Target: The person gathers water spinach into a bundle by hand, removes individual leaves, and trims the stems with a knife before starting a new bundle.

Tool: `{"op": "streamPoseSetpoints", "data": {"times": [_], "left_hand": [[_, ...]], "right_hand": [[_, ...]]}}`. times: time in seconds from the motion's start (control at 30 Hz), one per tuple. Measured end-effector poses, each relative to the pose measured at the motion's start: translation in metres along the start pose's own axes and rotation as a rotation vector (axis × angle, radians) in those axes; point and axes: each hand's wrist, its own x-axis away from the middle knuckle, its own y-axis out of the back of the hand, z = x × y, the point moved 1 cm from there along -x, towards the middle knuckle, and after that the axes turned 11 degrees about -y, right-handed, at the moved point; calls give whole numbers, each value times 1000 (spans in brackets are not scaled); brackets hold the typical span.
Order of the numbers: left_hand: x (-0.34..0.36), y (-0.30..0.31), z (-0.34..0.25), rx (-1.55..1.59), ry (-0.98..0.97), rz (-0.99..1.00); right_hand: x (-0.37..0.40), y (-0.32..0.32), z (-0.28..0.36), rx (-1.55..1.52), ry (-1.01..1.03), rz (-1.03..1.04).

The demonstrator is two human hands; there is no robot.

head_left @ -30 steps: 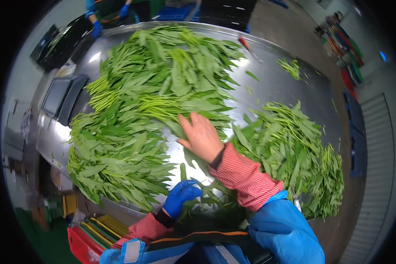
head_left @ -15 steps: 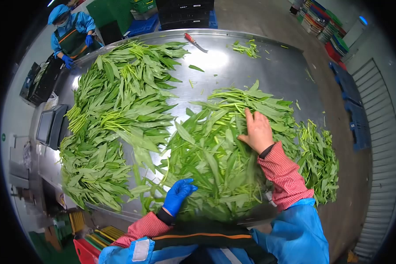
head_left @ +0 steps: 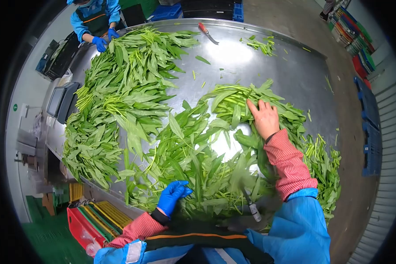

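My bare right hand [head_left: 265,118] rests palm down, fingers spread, on a bunch of leafy green stems [head_left: 233,103], which look like water spinach. My left hand [head_left: 174,196], in a blue glove, hovers at the near edge of the loose greens [head_left: 185,152]. Its fingers are loosely bent and a little apart, with nothing visible in them. Between my forearms, close to my apron, a knife with a grey handle [head_left: 254,212] lies at the near side of the greens; leaves hide part of its blade.
Sorted bunches of greens [head_left: 136,97] cover the left of the steel table [head_left: 290,70]. More greens [head_left: 323,171] lie at the right edge. A red-handled knife [head_left: 207,33] and cut scraps [head_left: 262,44] lie at the back. A co-worker [head_left: 94,22] stands far left, beyond a scale [head_left: 59,103].
My right hand has shifted slightly right, and the greens have parted below it, baring steel. The grey-handled knife has come into view. The co-worker's hands have moved onto the far bunches.
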Motion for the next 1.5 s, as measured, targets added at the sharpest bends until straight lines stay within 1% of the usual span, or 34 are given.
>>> {"op": "streamPoseSetpoints", "data": {"times": [0.13, 0.17, 0.2, 0.27, 0.33, 0.37, 0.4, 0.47, 0.57, 0.67, 0.7, 0.8, 0.87, 0.9, 1.0, 1.03, 1.07, 1.1, 1.13, 1.17, 1.2, 1.23, 1.27, 1.3, 1.37, 1.4, 1.47, 1.5], "left_hand": [[-6, -5, 3, -12, 42, 28], [-8, -6, 0, -22, 56, 35], [-9, -7, -3, -31, 71, 44], [-14, -7, -6, 18, 71, 73], [-14, -9, -15, 51, 94, 73], [-16, -10, -20, 35, 81, 84], [-17, -12, -23, 44, 70, 79], [-19, -15, -29, 59, 44, 63], [-21, -19, -34, 28, 26, 17], [-24, -17, -31, 32, 32, -7], [-24, -16, -31, 26, 29, -7], [-24, -15, -25, 33, 42, -1], [-27, -17, -25, 58, 67, 18], [-28, -20, -25, 63, 72, 35], [-28, -28, -22, 81, 58, 75], [-29, -30, -20, 90, 37, 87], [-31, -33, -21, 99, 14, 100], [-33, -39, -32, 59, 27, 142], [-35, -44, -33, 48, 3, 144], [-36, -49, -34, 38, -20, 147], [-38, -53, -34, 27, -43, 150], [-43, -56, -35, 30, -12, 206], [-47, -61, -35, -1, -28, 245], [-50, -67, -35, -32, -42, 286], [-58, -79, -41, -115, -57, 378], [-60, -83, -37, -91, -59, 371], [-66, -90, -27, -44, -64, 361], [-67, -94, -26, -32, -55, 363]], "right_hand": [[-8, -5, 0, 35, -54, -2], [-4, -6, 5, 17, -14, 77], [-1, 8, 10, -40, 6, 270], [-6, 26, 7, -139, 62, 364], [-40, 45, -4, -256, 6, 429], [-57, 31, -14, -259, -9, 221], [-78, 26, -21, -222, -75, 145], [-114, 1, -35, -156, -109, 72], [-146, -39, -44, -88, -171, 132], [-154, -93, -54, -233, -347, 548], [-150, -85, -53, -206, -251, 611], [-117, -27, -37, -353, -149, 882], [-83, -24, -49, -550, -35, 779], [-76, -20, -52, -582, -57, 814], [-66, -30, -61, -503, -54, 944], [-63, -33, -59, -551, -71, 956], [-58, -34, -60, -483, -28, 891], [-53, -23, -51, -416, 14, 826], [-49, -16, -46, -348, 55, 763], [-44, -22, -46, -380, 53, 791], [-42, -24, -48, -428, 22, 775], [-39, -24, -50, -475, -9, 759], [-36, -27, -53, -521, -40, 744], [-35, -37, -63, -602, -116, 631], [-47, -20, -83, -925, -240, 694], [-54, -10, -91, -1088, -302, 719], [-62, 1, -108, -728, -258, 489], [-62, 9, -107, -583, -264, 508]]}}
